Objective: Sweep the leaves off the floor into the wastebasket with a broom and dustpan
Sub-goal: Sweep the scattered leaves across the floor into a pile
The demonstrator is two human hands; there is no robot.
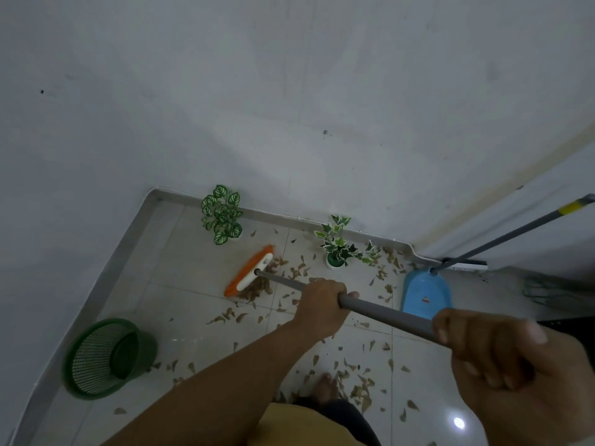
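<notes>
Head | left hand (318, 305), right hand (502, 358): fingers wrapped round broom (380, 309) handle | bristles on leaves (254, 292)

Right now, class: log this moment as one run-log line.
left hand grips broom handle | right hand grips it | broom head on leaves | dustpan unused | wastebasket standing

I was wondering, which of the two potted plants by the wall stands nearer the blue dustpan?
The ivy-like plant with pointed, cream-edged leaves, on the dustpan's side. The plant with rounded, veined leaves stands farther left, beyond the broom head.
</notes>
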